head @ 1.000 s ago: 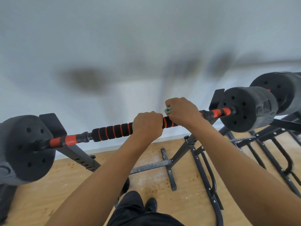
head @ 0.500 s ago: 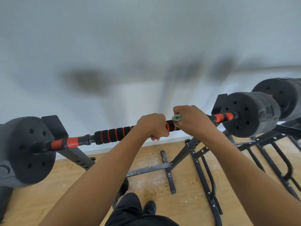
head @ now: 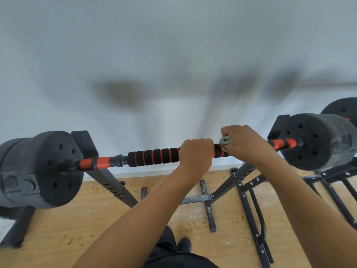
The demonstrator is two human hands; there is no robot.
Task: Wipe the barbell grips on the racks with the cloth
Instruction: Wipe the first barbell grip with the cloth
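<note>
A barbell lies across a black rack, its black foam grip point(head: 154, 156) ringed with red bands. My left hand point(head: 195, 153) is curled around the grip near its middle. Just to its right, my right hand point(head: 245, 144) wraps the grip with a small grey-green cloth point(head: 225, 140), of which only a corner shows by the thumb. Black weight plates sit at the bar's left end point(head: 40, 169) and right end point(head: 316, 140).
The rack's left upright point(head: 108, 180) and its cross foot point(head: 195, 199) stand on the wooden floor below the bar. A second rack point(head: 257, 213) with another plate point(head: 343, 109) stands at the right. A white wall is close behind. My black shoe point(head: 184, 244) is underneath.
Both hands have slid to the right along the grip, the right hand with the cloth closer to the right plate. More of the foam grip shows left of my left hand.
</note>
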